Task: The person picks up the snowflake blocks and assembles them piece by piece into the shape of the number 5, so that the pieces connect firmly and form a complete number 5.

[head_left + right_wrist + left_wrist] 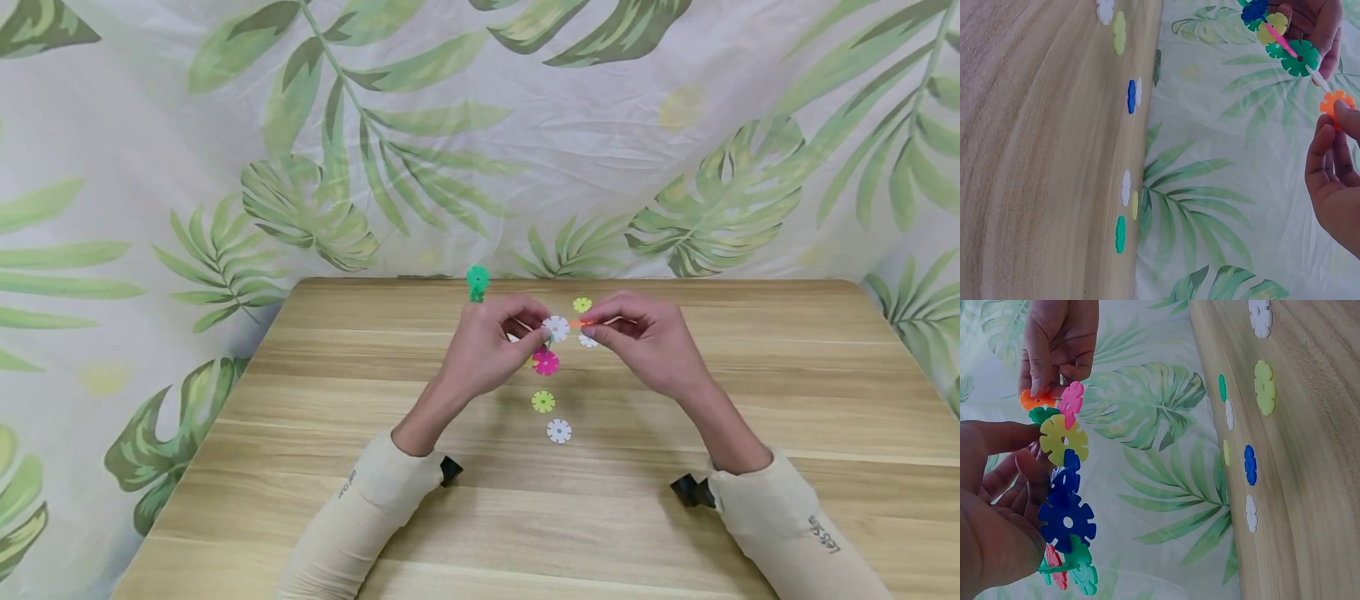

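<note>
My left hand (498, 337) grips a chain of interlocked notched plastic discs. In the left wrist view, a yellow disc (1064, 440), a dark blue disc (1067, 522) and a pink disc (1071, 403) show along it. Green discs (477, 279) stick up beyond the left hand in the head view. Between the hands is a white disc (556, 328), seen edge-on beside a green disc (1300, 59) in the right wrist view. My right hand (648, 342) pinches an orange disc (1337, 107), its edge right at the white one. The left palm hides part of the chain.
Loose discs lie on the wooden table (420, 517): a yellow one (543, 402) and a white one (558, 431) nearer me, another yellow one (582, 305) farther back, plus a blue one (1250, 465) and a green one (1222, 387). A leaf-patterned cloth (450, 167) hangs behind.
</note>
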### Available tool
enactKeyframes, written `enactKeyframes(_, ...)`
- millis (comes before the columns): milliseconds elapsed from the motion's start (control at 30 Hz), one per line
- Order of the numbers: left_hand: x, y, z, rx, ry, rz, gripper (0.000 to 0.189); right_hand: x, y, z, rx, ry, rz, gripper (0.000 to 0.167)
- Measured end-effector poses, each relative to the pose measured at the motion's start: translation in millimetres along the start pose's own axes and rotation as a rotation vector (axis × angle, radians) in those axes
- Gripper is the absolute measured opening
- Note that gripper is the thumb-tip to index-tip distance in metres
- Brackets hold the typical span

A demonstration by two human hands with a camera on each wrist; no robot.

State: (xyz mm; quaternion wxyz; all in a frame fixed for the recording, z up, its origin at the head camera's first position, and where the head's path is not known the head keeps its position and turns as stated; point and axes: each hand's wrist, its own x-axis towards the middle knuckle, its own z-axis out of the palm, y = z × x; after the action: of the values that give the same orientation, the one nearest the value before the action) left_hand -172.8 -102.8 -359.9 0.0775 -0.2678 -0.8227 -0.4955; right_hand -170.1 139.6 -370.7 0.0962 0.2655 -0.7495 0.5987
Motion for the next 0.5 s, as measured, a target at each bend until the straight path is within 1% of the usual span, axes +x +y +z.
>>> enactKeyframes(100, 0.2, 0.3, -0.1, 0.008, -0.001, 0.001, 0.012, -0.1, 1.9, 1.4, -0.014, 0.005, -0.056, 0.019)
enactKeyframes(167, 0.2, 0.7, -0.3, 0.011, 0.001, 0.002, 0.011, -0.1, 2.6, 1.7, -0.029, 0.009, -0.069, 0.02)
enactKeyframes(367, -0.1, 1.3, -0.5, -0.001, -0.005, -0.008, 0.011, -0.6, -0.9, 0.7, -0.069, 0.014, -0.01, 0.015)
enactKeyframes(433, -0.2, 1.5, -0.4, 0.0, -0.009, -0.011, 0.01, -0.7, -1.5, 1.2, -0.083, 0.01, -0.008, 0.015)
enactKeyframes(500, -0.3, 2.0, -0.4, 0.007, -0.009, -0.012, 0.01, -0.4, -0.9, 2.0, -0.103, 0.007, -0.024, 0.016)
